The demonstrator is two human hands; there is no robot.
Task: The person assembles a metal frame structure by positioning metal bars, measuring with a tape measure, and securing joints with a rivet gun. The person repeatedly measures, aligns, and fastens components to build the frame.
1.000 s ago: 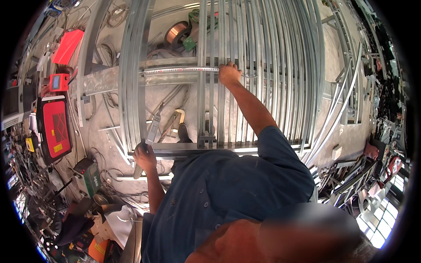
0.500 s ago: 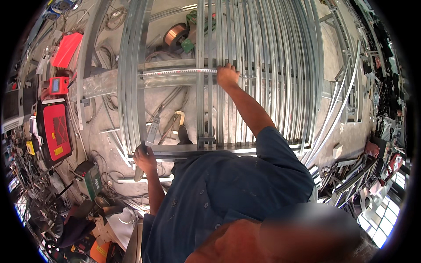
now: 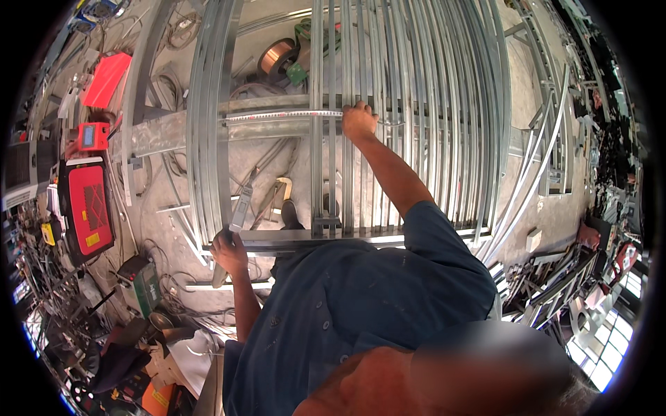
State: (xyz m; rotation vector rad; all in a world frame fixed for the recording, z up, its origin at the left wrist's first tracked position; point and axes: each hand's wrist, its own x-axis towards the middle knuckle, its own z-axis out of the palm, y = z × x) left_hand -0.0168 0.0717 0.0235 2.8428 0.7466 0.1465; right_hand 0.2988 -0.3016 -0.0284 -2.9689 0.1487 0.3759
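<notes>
My right hand (image 3: 359, 120) is closed on a tape measure, over the metal bars right of the middle. Its white blade (image 3: 284, 114) runs leftward across the gap to the inner edge of the left bars (image 3: 210, 125). The tape's case is mostly hidden by the fingers. My left hand (image 3: 229, 252) is curled at the near left corner of the metal frame (image 3: 291, 244). It is closed round a long tool with a grey body (image 3: 241, 208) and a dark end below the palm; its exact kind is unclear.
Parallel metal bars (image 3: 423, 139) fill the frame's right part. Beneath lie a copper wire spool (image 3: 277, 58) and a yellow-handled tool (image 3: 284, 186). Left stand a red-and-black machine (image 3: 87, 208), a red device with a screen (image 3: 93, 136) and a green box (image 3: 142, 284). Cables cross the floor.
</notes>
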